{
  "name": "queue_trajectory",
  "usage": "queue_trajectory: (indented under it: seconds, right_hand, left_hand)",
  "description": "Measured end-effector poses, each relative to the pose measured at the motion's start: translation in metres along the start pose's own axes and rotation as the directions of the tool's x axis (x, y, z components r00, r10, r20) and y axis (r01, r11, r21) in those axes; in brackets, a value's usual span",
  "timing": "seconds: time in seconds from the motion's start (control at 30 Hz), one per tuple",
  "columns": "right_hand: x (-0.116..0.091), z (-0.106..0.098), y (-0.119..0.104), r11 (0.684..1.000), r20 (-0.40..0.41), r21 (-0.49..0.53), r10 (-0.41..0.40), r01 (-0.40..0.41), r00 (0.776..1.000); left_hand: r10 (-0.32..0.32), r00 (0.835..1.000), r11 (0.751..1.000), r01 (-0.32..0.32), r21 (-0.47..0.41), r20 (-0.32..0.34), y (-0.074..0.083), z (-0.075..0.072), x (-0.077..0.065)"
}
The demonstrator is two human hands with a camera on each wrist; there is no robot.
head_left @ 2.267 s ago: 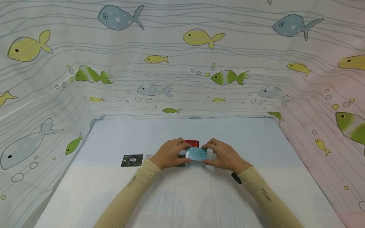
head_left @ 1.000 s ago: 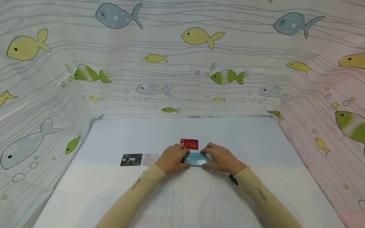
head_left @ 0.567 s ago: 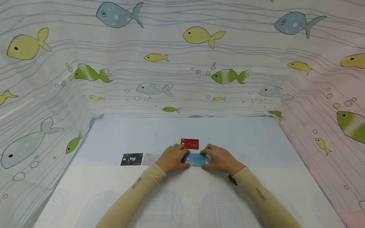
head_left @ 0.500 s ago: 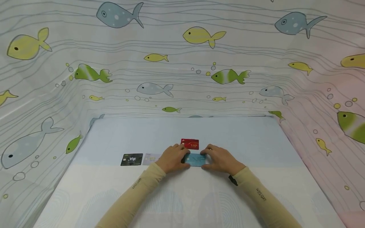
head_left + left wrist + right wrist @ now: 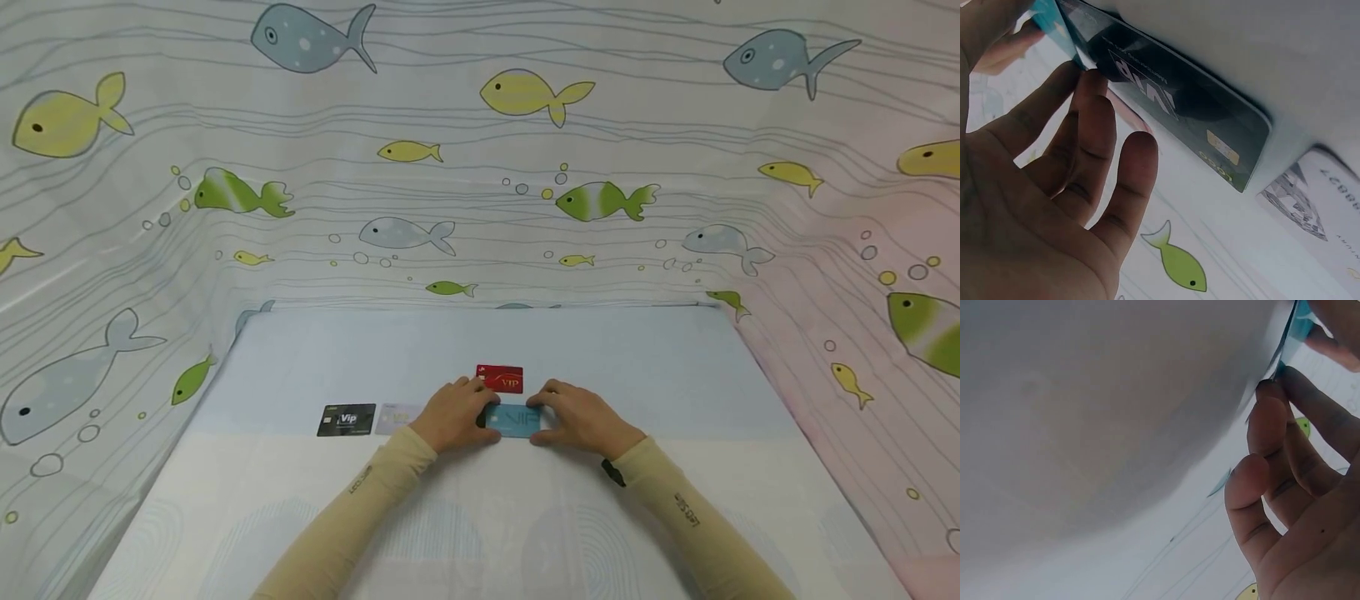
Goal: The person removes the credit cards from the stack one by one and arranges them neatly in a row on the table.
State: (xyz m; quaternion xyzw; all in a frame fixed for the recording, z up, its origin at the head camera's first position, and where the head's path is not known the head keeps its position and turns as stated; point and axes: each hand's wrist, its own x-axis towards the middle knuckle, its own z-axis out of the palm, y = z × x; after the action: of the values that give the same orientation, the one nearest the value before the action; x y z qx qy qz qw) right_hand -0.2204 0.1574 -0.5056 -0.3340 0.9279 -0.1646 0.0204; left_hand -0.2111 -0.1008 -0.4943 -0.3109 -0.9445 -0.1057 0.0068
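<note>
A light-blue VIP card (image 5: 514, 421) lies in front of me in the head view, its chip at the left. My left hand (image 5: 455, 418) pinches its left end between thumb and fingers, and my right hand (image 5: 579, 419) grips the right end the same way. Beneath my left hand is a black card (image 5: 1179, 103), mostly hidden in the head view but plain in the left wrist view. Just beyond the blue card sits a red VIP card (image 5: 502, 378), close to my left fingertips.
Further left, another black Vip card (image 5: 346, 420) lies beside a pale lilac card (image 5: 393, 418), which my left hand and sleeve partly cover. The cards line up in a row on a pale cloth-covered table (image 5: 637, 517). A fish-print curtain (image 5: 480, 183) walls the back and sides.
Both hands have brought the blue card down and toward me, from tilted near the red card to flat beside the black one. Over the last half second nearly everything stays still.
</note>
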Motion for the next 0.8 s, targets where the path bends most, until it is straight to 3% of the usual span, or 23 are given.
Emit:
queue_trajectory:
  seconds: [0.8]
  right_hand:
    - [0.0016, 0.0006, 0.0002, 0.999, 0.008, 0.038, -0.018, 0.017, 1.0]
  left_hand:
    - [-0.025, 0.999, 0.999, 0.027, -0.029, 0.038, -0.0026, 0.0034, 0.0027]
